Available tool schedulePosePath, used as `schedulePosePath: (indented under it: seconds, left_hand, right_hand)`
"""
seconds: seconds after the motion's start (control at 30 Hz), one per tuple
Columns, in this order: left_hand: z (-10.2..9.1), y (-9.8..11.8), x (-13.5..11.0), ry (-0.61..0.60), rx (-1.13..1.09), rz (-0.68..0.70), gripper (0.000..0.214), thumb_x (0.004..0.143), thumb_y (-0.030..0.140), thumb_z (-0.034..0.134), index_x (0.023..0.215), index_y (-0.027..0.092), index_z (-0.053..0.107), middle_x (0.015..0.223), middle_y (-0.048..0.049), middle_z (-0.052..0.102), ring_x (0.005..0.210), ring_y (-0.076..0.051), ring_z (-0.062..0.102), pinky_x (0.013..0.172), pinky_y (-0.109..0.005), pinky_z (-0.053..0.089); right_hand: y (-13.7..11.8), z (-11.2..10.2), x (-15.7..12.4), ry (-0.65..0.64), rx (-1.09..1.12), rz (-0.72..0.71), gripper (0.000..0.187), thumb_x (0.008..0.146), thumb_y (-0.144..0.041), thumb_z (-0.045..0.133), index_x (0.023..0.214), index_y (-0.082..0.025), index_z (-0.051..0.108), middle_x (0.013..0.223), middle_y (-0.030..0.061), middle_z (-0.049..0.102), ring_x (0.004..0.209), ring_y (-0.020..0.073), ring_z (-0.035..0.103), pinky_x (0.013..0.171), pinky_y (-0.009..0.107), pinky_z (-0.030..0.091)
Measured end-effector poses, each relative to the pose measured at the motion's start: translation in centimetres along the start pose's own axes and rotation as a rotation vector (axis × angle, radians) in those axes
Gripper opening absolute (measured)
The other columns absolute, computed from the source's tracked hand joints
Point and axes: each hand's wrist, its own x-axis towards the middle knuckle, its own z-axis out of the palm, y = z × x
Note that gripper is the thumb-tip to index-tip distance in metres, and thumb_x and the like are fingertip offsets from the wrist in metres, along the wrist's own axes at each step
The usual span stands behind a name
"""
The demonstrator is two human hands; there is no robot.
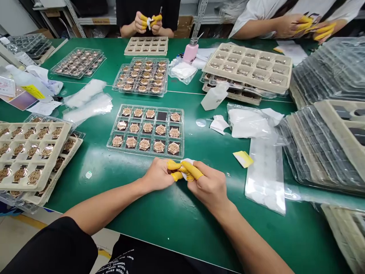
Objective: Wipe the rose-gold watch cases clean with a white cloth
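Note:
Yellow finger cots cover fingertips on both my hands, which meet just in front of a clear plastic tray. My left hand is closed in a pinch on a small watch case, mostly hidden by the fingers. Pressed against it, my right hand is closed on a white wiping cloth. Rose-gold watch cases lie in rows in the tray, and one back-row compartment shows only its dark lining.
Stacked trays of watch cases stand at left, with more trays behind at right. Clear tray stacks fill the right side. A white bottle, pink bottle and plastic bags lie about. Two co-workers' hands work opposite.

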Motion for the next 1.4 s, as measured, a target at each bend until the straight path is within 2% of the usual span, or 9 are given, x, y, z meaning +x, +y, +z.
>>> schedulePosePath:
  seconds: [0.1,0.2,0.3,0.4,0.63,0.9,1.1,1.27,1.4]
  left_hand:
    - [0.1,0.1,-0.1,0.047,0.087,-0.013,0.018,0.082,0.018,0.068,0.091,0.019,0.084,0.079,-0.0044,0.077,0.071,-0.015,0.067,0.07,-0.027,0.053]
    - [0.5,0.2,0.2,0.144,-0.186,-0.174,0.025,0.078,0.022,0.076,0.102,0.018,0.082,0.095,-0.0072,0.08,0.078,-0.017,0.071,0.075,-0.029,0.058]
    - [0.3,0.3,0.8,0.211,-0.524,-0.352,0.032,0.07,0.027,0.085,0.098,0.014,0.079,0.087,-0.0063,0.078,0.072,-0.016,0.072,0.072,-0.03,0.061]
    - [-0.1,0.5,1.3,0.246,-0.65,-0.429,0.044,0.06,0.026,0.093,0.097,0.012,0.074,0.076,-0.0034,0.075,0.064,-0.015,0.072,0.066,-0.03,0.063]
    - [-0.7,1.1,1.4,0.199,-0.684,-0.414,0.044,0.058,0.029,0.096,0.09,0.01,0.072,0.075,-0.004,0.076,0.063,-0.014,0.073,0.063,-0.027,0.064]
    - [-1.2,1.7,1.7,0.18,-0.669,-0.529,0.051,0.049,0.026,0.099,0.088,0.008,0.072,0.079,-0.0078,0.077,0.065,-0.019,0.075,0.061,-0.03,0.065]
    - [-1.5,1.5,1.6,0.08,-0.663,-0.47,0.045,0.049,0.03,0.099,0.081,0.01,0.075,0.074,-0.0054,0.075,0.064,-0.017,0.072,0.065,-0.031,0.065]
    - [-1.3,1.5,1.4,-0.025,-0.628,-0.438,0.039,0.051,0.029,0.098,0.079,0.01,0.078,0.073,-0.0056,0.075,0.062,-0.015,0.07,0.064,-0.03,0.062]
    - [-0.7,1.2,1.5,-0.029,-0.562,-0.427,0.037,0.053,0.026,0.097,0.081,0.011,0.078,0.071,-0.0041,0.073,0.061,-0.012,0.068,0.063,-0.026,0.059]
  right_hand:
    - [-0.4,0.8,0.1,0.03,-0.148,0.028,0.024,0.072,0.001,0.051,0.077,-0.018,0.066,0.067,0.0008,0.068,0.05,0.0109,0.046,0.05,0.028,0.033]
    - [1.3,0.9,0.5,0.03,-0.222,0.155,0.016,0.078,-0.007,0.056,0.075,-0.018,0.067,0.064,0.0012,0.065,0.051,0.0121,0.047,0.049,0.03,0.028]
    - [3.6,0.1,0.6,0.141,0.062,0.498,0.017,0.088,-0.015,0.056,0.077,-0.019,0.068,0.069,0.0024,0.068,0.06,0.0131,0.059,0.056,0.026,0.04]
    - [4.3,-0.8,0.6,0.176,0.418,0.733,0.014,0.092,-0.029,0.064,0.087,-0.021,0.074,0.076,0.0024,0.074,0.067,0.0147,0.066,0.063,0.027,0.05]
    - [1.8,-0.9,0.6,-0.079,0.621,0.65,0.018,0.086,-0.027,0.07,0.1,-0.027,0.082,0.09,0.0022,0.08,0.076,0.0168,0.07,0.069,0.031,0.054]
    - [1.0,0.8,0.9,-0.019,0.967,1.133,0.033,0.072,-0.041,0.085,0.1,-0.024,0.084,0.085,0.0034,0.08,0.059,0.0112,0.058,0.054,0.027,0.05]
    - [0.7,1.0,1.1,-0.142,0.975,0.947,0.031,0.075,-0.046,0.082,0.094,-0.022,0.082,0.083,0.004,0.078,0.068,0.0153,0.066,0.061,0.029,0.055]
    - [-0.2,1.6,0.7,-0.055,0.618,0.646,0.02,0.087,-0.038,0.069,0.081,-0.021,0.076,0.075,0.0031,0.073,0.065,0.0136,0.06,0.061,0.028,0.049]
    - [0.3,2.7,0.7,0.069,0.564,0.879,0.029,0.09,-0.046,0.067,0.078,-0.019,0.07,0.068,0.0003,0.066,0.057,0.0107,0.052,0.055,0.025,0.042]
